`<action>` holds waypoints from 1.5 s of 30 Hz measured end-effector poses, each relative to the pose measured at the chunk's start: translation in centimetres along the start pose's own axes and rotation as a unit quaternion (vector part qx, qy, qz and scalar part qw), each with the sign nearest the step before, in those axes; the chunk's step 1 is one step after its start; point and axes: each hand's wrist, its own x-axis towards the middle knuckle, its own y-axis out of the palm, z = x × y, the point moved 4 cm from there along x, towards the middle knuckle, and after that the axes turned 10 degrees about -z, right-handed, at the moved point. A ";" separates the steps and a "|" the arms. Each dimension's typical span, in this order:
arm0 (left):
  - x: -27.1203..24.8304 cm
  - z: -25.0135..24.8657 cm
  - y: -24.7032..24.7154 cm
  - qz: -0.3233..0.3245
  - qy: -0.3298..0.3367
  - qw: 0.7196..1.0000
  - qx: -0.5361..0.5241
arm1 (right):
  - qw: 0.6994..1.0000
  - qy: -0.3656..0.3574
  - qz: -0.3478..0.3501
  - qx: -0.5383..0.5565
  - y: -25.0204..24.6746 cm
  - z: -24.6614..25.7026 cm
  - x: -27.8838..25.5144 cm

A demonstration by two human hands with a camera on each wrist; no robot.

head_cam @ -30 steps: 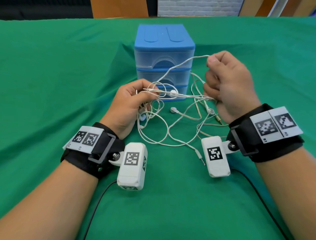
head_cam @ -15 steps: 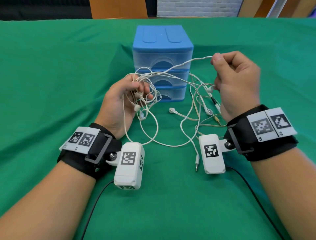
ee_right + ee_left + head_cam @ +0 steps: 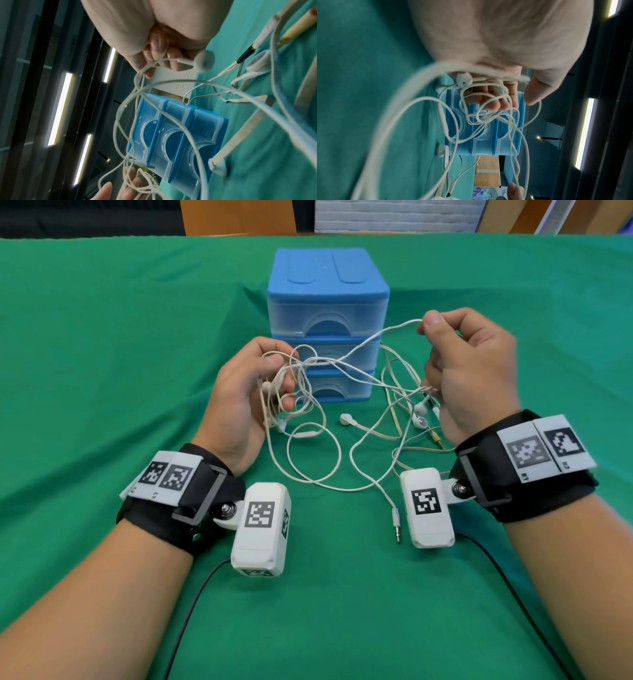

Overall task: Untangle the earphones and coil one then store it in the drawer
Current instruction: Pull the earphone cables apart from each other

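Observation:
A tangle of white earphone cables (image 3: 313, 453) hangs between my two hands above the green cloth, in front of a blue three-drawer box (image 3: 328, 326) whose drawers are all closed. My left hand (image 3: 274, 378) holds a bunch of loops and earbuds (image 3: 463, 80) in curled fingers. My right hand (image 3: 442, 344) pinches one white strand between thumb and forefinger, lifted at the height of the top drawer; its lower fingers hold more cable. A jack plug (image 3: 396, 525) dangles near the right wrist camera. A cream flat-cable earphone (image 3: 394, 436) lies mixed in on the cloth.
A loose white earbud (image 3: 346, 418) lies on the green tablecloth (image 3: 102, 371) in front of the box. Black camera leads trail from both wrists toward the near edge. Wooden furniture and a white brick wall stand beyond the table's far edge.
Both hands have risen and drawn apart slightly. The left hand gathered more loops and lifted them off the cloth; the jack plug slid nearer the right wrist camera.

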 end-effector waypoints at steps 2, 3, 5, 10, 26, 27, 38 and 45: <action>-0.2 0.1 0.2 0.020 0.003 1.000 0.013 | 1.000 0.008 0.016 -0.005 0.2 -0.1 -0.2; -0.3 0.1 0.2 0.030 0.003 0.999 0.017 | 1.000 0.012 0.025 -0.005 0.3 -0.1 -0.2; -0.5 0.2 0.4 0.063 0.000 0.998 0.030 | 0.999 0.018 0.042 -0.004 0.6 -0.1 -0.4; -0.8 0.3 0.7 0.118 -0.021 0.989 0.084 | 0.998 0.010 0.061 -0.013 0.9 0.2 -0.8; -0.2 0.5 0.4 0.052 0.119 0.952 0.276 | 0.990 0.049 0.120 -0.052 1.3 0.0 -1.6; -0.1 0.5 0.3 0.053 0.123 0.953 0.270 | 0.989 0.049 0.130 -0.050 1.5 0.1 -1.7; -0.9 1.3 1.5 0.139 0.041 0.968 0.204 | 0.964 0.081 0.251 0.010 3.0 0.4 -3.5; -0.5 1.2 1.1 0.120 0.058 0.959 0.250 | 0.967 0.079 0.242 0.018 2.8 0.5 -3.3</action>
